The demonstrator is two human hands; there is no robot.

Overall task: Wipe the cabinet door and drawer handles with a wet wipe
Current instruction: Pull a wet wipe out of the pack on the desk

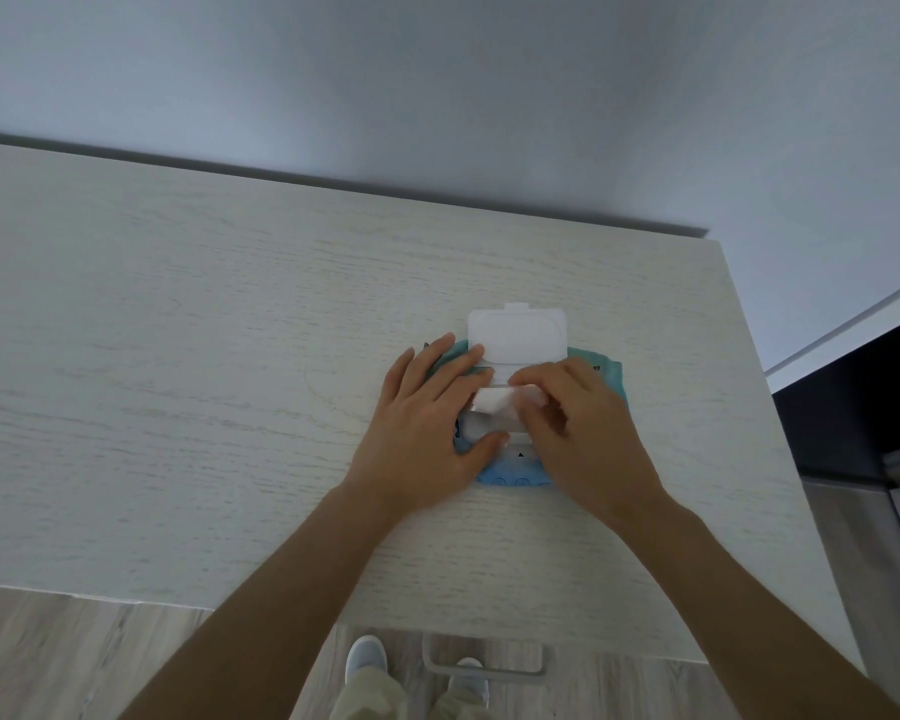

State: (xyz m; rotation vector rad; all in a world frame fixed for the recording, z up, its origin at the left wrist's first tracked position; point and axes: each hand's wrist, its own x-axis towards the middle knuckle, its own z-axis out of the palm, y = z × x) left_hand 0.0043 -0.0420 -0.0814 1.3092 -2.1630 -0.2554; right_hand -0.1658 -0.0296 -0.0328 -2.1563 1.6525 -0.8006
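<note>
A blue pack of wet wipes point(601, 371) lies on the pale wood-grain cabinet top point(204, 381), its white flip lid point(515, 332) standing open toward the wall. My left hand point(427, 433) lies flat on the pack's left side, fingers spread, pressing it down. My right hand point(578, 433) pinches a white wet wipe point(494, 400) that sticks out of the pack's opening. A metal handle point(484, 667) shows below the cabinet's front edge.
A grey-white wall rises behind the cabinet. The cabinet top ends at a right edge point(780, 459), with dark furniture point(863, 407) beyond it. Grey wood flooring point(48, 657) and my two light shoes point(367, 657) are below the front edge.
</note>
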